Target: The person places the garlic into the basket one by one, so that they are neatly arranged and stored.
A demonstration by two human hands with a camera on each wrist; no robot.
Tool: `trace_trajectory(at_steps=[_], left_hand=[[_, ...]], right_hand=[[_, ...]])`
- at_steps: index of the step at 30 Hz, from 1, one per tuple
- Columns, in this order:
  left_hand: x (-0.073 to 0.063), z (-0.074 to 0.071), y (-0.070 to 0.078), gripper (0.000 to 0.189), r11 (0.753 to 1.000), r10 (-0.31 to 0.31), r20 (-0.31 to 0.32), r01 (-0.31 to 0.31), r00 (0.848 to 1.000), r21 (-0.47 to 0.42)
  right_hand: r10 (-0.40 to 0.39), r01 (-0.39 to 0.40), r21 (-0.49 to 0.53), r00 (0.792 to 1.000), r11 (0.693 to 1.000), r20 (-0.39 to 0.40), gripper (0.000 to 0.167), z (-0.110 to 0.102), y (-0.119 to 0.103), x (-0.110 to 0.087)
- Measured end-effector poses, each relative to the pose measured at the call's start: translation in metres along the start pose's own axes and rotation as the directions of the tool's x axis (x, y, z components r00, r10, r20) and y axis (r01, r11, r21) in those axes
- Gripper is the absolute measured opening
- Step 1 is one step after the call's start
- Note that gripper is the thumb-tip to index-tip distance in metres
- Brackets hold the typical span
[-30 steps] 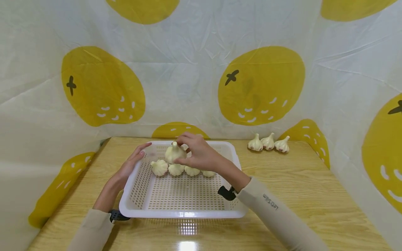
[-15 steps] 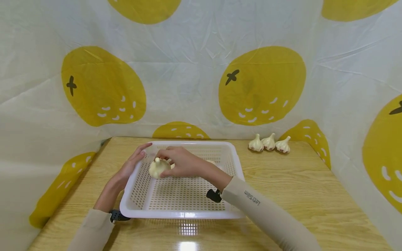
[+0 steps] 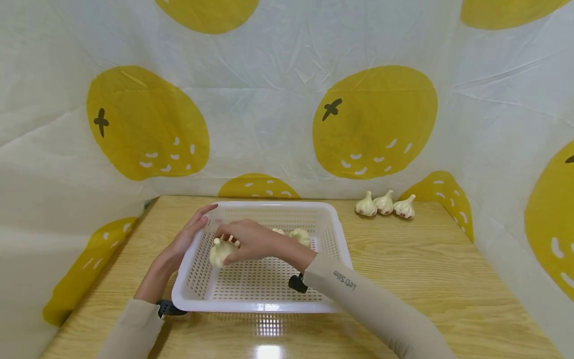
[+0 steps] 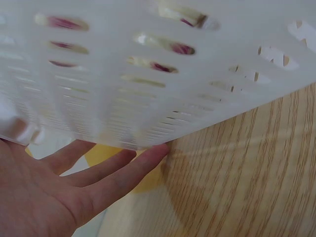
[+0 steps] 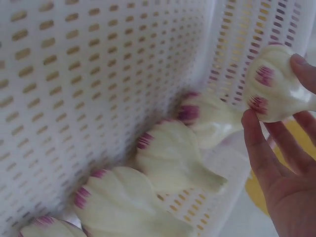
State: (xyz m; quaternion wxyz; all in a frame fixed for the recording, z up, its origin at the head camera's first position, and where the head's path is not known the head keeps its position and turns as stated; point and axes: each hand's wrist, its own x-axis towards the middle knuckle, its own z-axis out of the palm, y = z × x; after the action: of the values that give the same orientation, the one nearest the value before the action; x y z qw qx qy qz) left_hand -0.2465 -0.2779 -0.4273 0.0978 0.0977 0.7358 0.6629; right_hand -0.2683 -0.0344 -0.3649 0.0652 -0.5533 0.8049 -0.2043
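In the head view, the right hand (image 3: 246,242)'s grip grasps a garlic bulb (image 3: 218,254) inside the white basket (image 3: 264,306), toward 9 o'clock, near the wall; whether it touches the bottom is unclear. The left hand (image 3: 186,237)'s grip is released, fingers extended along the basket's 10 o'clock side. The slotted bottom shows toward 6 o'clock; desk (image 3: 426,279) stretches beyond the 3 o'clock rim. Three bulbs (image 3: 384,203) sit near its far edge, at 2 o'clock. The right arm partly hides the bulb row (image 3: 300,236).

Left wrist: purple tips behind slots at 11 o'clock are too obscured to tell apart.

Right wrist: the grasped bulb is at 2 o'clock, stem cut off; the row's 7 o'clock bulb is cropped.
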Motion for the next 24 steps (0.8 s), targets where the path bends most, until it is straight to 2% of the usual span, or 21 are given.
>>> trace_trajectory(at_steps=[3, 10, 14, 24], left_hand=[[0.000, 0.001, 0.000, 0.054, 1.000, 0.003, -0.003, -0.003, 1.000, -0.008], [-0.002, 0.003, 0.003, 0.053, 1.000, 0.006, 0.005, -0.005, 1.000, -0.022], [-0.002, 0.003, 0.003, 0.053, 1.000, -0.001, 0.002, 0.001, 1.000, -0.016], [0.000, 0.000, -0.001, 0.054, 1.000, -0.015, -0.001, 0.015, 1.000, -0.007]], right_hand=[[0.018, -0.018, 0.003, 1.000, 1.000, 0.022, 0.048, 0.005, 0.002, 0.001], [0.006, 0.000, -0.106, 0.998, 0.994, 0.063, 0.051, 0.018, 0.009, 0.003], [-0.002, 0.015, -0.131, 0.995, 0.991, 0.096, 0.054, 0.024, 0.011, 0.002], [-0.024, 0.043, -0.194, 0.995, 0.980, 0.097, 0.053, 0.037, 0.015, 0.004]])
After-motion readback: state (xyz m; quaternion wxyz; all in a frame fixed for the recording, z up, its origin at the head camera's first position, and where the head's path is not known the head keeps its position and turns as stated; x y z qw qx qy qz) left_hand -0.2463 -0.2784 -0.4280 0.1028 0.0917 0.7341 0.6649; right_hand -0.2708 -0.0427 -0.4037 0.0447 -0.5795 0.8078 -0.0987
